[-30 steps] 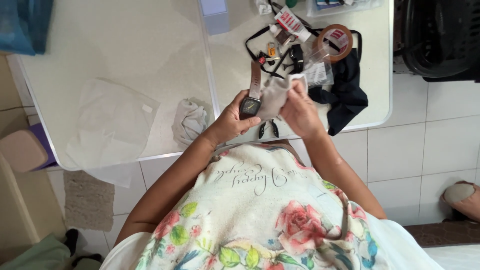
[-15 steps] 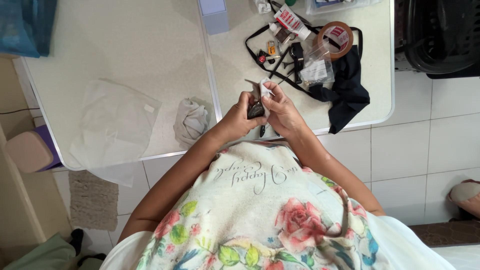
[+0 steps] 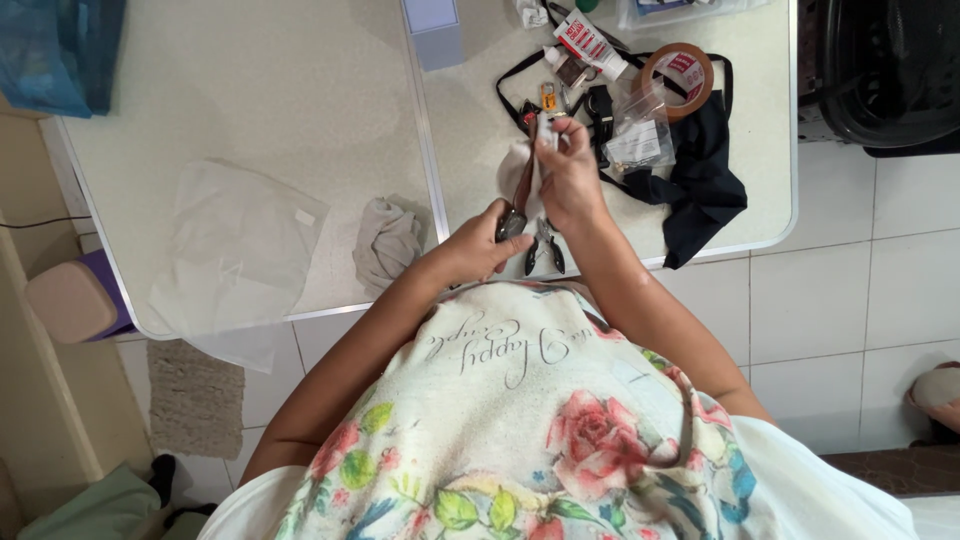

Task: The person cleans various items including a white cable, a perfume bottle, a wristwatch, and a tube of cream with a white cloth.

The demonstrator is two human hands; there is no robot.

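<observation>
The left hand [image 3: 478, 250] is closed around the dark case of a watch [image 3: 512, 224], holding it just above the counter [image 3: 250, 120] edge, close to the body. The right hand [image 3: 570, 180] has its grip pinched together on the strap's free end along with a pale cloth [image 3: 518, 165], and that end points up and away from the person.

A second ago both hands sat together at the counter edge, with the watch and cloth bunched between them. Now the right hand has moved up the strap, away from the left, so the strap runs taut between the two grips. The left hand has hardly shifted. Judging from this, the cloth is being drawn along the strap in a wiping stroke, with the case serving as the anchor.

Small pliers [image 3: 545, 247] lie on the counter just beneath the hands, untouched. Beyond the right hand are a tape roll [image 3: 676, 75], a small tube [image 3: 585, 42], a clear bag [image 3: 640, 140] and a black cloth [image 3: 705, 185]. To the left of the hands lie a crumpled grey rag [image 3: 388, 240] and, farther left, a clear plastic sheet [image 3: 240, 250].
</observation>
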